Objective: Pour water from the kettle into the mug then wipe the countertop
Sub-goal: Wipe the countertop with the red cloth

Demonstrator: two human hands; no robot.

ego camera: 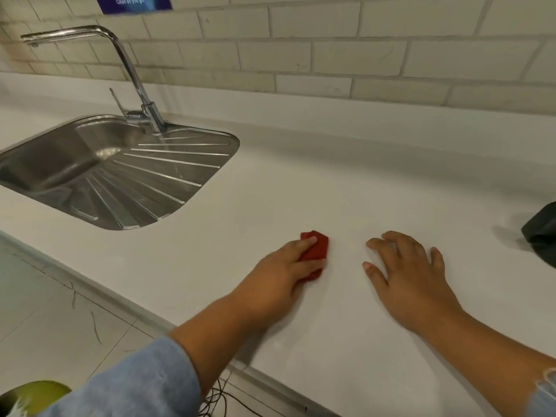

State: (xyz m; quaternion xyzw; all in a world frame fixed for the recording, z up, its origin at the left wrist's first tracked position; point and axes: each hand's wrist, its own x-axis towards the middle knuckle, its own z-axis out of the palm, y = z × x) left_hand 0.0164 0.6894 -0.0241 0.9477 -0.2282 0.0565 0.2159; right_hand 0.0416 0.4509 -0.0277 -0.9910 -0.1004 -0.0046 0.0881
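Observation:
A small red cloth (316, 249) lies bunched on the white countertop (346, 182), and my left hand (281, 272) presses down on it with the fingers curled over its near side. To its right my right hand (410, 273) rests flat on the counter with fingers spread and nothing in it. A dark object (543, 233) pokes in at the right edge; I cannot tell whether it is the kettle. No mug is in view.
A steel sink with a ribbed drainer (156, 173) and a tall tap (132, 73) sits at the back left. A tiled wall (331, 49) runs behind the counter. The counter's front edge (150, 314) runs diagonally, with floor tiles and cables below it.

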